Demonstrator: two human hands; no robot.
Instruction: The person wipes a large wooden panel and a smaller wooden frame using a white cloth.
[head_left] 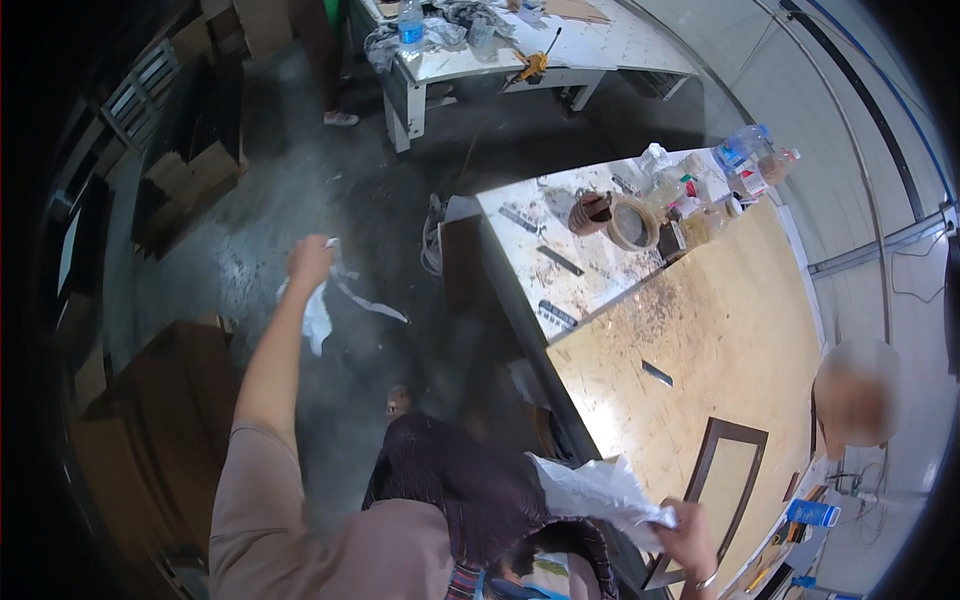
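Observation:
My left arm is stretched out over the floor. In the closed fingers of my left hand (312, 262) hangs a crumpled white cloth (317, 322), with a thin strip trailing to the right. Low at the right, my right hand (690, 540) grips a larger piece of white cloth (600, 490), which spreads from my lap to the table's edge. Close beside that hand, a dark brown rectangular frame (738, 431) lies on the tan board (690, 330) of the worktable. A short dark strip (657, 374) rests farther up the board.
A brown container (588, 214), a round tub (633, 223) and several plastic bottles (742, 147) stand at the worktable's far end. Behind is another white table (590, 40), with a person's foot (341, 118) near it. Cardboard boxes (165, 430) stand left. A person's blurred head (857, 392) shows right.

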